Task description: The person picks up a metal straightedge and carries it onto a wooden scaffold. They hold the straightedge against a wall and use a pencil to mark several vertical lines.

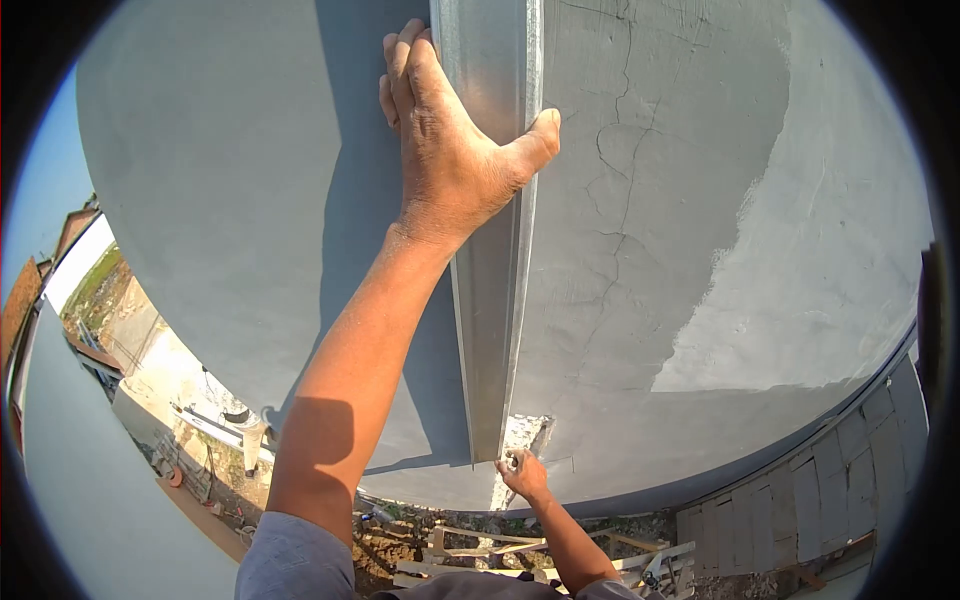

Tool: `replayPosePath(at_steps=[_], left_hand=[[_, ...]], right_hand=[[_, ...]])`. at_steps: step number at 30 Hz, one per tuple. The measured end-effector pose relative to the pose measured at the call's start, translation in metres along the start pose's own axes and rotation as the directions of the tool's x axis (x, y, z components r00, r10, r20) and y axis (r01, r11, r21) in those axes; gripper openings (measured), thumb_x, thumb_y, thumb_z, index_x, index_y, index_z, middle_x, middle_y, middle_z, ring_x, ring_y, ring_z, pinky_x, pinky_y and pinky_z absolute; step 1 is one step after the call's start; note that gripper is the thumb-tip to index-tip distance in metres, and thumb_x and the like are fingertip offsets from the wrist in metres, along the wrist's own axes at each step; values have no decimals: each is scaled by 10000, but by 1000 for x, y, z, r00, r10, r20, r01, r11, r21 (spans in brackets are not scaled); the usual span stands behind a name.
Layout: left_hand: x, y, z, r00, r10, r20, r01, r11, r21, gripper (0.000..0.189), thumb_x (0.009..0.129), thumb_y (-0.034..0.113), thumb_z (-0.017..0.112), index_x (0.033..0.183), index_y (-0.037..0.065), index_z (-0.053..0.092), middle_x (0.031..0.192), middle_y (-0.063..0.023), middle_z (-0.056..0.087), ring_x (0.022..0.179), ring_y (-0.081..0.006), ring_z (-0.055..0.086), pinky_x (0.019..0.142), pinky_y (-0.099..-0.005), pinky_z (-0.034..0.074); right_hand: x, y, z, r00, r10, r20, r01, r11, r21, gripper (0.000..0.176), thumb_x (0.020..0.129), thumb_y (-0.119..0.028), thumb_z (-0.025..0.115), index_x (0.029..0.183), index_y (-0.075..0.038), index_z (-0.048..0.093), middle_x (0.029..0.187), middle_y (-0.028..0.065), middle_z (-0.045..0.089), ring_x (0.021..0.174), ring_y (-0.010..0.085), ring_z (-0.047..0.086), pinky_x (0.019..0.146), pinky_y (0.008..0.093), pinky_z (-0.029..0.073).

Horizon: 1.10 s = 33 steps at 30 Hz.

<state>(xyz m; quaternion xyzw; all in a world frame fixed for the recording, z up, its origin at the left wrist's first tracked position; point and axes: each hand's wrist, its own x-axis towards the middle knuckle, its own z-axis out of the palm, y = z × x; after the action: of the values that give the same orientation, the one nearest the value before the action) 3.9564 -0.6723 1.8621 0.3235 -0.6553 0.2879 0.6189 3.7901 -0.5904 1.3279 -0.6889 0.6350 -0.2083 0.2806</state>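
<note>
A long galvanized metal channel (487,300) stands upright against a grey plastered wall (230,200), its upper end running out of view. My left hand (455,150) is spread across it high up, fingers round the left edge and thumb over the right edge. Down at the channel's lower end is my right hand (525,478), closed, with curled fingers beside the bottom right corner. Whatever it pinches there is too small to make out. Behind that hand, a chipped pale patch (528,434) breaks the wall surface.
Cracks (618,240) run down the wall right of the channel, beside a lighter plaster area (790,300). Below lie wooden slats (500,548) and rubble. Grey boards (800,510) stand at lower right. Tools and debris cover the ground (190,400) at left.
</note>
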Motion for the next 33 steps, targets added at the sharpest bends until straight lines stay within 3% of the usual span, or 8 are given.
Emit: replayPosePath(at_steps=[5, 7, 9, 11, 14, 23, 31, 33], left_hand=[[-4, 7, -2, 999, -53, -6, 53, 998, 16, 1133, 735, 393, 782, 1489, -65, 71, 1495, -310, 182, 1463, -467, 53, 1171, -609, 139], [-2, 9, -3, 999, -53, -8, 53, 998, 21, 1144, 736, 391, 779, 1492, -61, 50, 1501, -310, 175, 1468, -461, 51, 1178, -606, 111], [-1, 11, -5, 998, -66, 2, 66, 998, 11, 1149, 733, 391, 780, 1496, -55, 46, 1508, -309, 166, 1471, -456, 51, 1182, -604, 91], [-1, 12, -6, 997, -81, 3, 81, 997, 6, 1168, 719, 411, 785, 1496, -55, 48, 1521, -294, 161, 1474, -451, 48, 1187, -601, 70], [-2, 8, -2, 998, -65, -3, 65, 996, 64, 1178, 717, 443, 777, 1490, -65, 47, 1533, -271, 161, 1478, -446, 38, 1189, -603, 58], [1, 23, -19, 986, -152, 72, 152, 988, -1, 1133, 733, 419, 766, 1471, -117, 93, 1525, -285, 162, 1487, -428, 8, 1201, -556, 14], [-3, 17, -16, 994, -108, 5, 108, 994, -20, 1138, 737, 364, 816, 1477, -106, 91, 1523, -282, 168, 1483, -430, 56, 1196, -569, 57], [-3, 18, -14, 995, -99, -10, 99, 995, -29, 1135, 734, 363, 819, 1483, -94, 99, 1530, -273, 167, 1484, -424, 68, 1198, -568, 69]], right_hand=[[-33, -123, -186, 842, -534, -84, 535, 802, 266, 262, 959, -260, 568, 1058, -52, 693, 914, 160, 618, 915, 318, 579, 835, 415, 472], [-44, -190, -283, 568, -753, -332, 766, 631, -120, 289, 966, -296, 599, 1119, -66, 687, 869, 88, 534, 891, 268, 510, 839, 379, 446], [-55, -246, -365, 535, -714, -452, 771, 631, -85, 199, 930, -156, 673, 1112, -80, 692, 829, 51, 487, 794, 192, 523, 703, 316, 455], [-41, -297, -427, 308, -696, -649, 850, 508, -142, 147, 944, -184, 669, 1010, -53, 678, 857, 42, 556, 687, 96, 552, 583, 250, 499], [-27, -379, -512, 103, -688, -718, 929, 324, -178, 218, 982, -234, 617, 989, -20, 663, 938, 64, 638, 796, 145, 673, 691, 267, 572], [-1, -550, -633, -280, -550, -787, 857, 227, -463, 141, 945, -80, 599, 999, 7, 697, 790, 102, 734, 748, 174, 723, 700, 303, 578], [34, -617, -709, -269, -420, -866, 774, 441, -455, 173, 858, -215, 734, 1001, -123, 767, 873, 17, 747, 776, 105, 671, 741, 266, 526], [55, -642, -724, -308, -453, -837, 816, 327, -477, 195, 850, -229, 742, 1014, -127, 766, 870, 21, 747, 774, 104, 671, 743, 270, 525]])
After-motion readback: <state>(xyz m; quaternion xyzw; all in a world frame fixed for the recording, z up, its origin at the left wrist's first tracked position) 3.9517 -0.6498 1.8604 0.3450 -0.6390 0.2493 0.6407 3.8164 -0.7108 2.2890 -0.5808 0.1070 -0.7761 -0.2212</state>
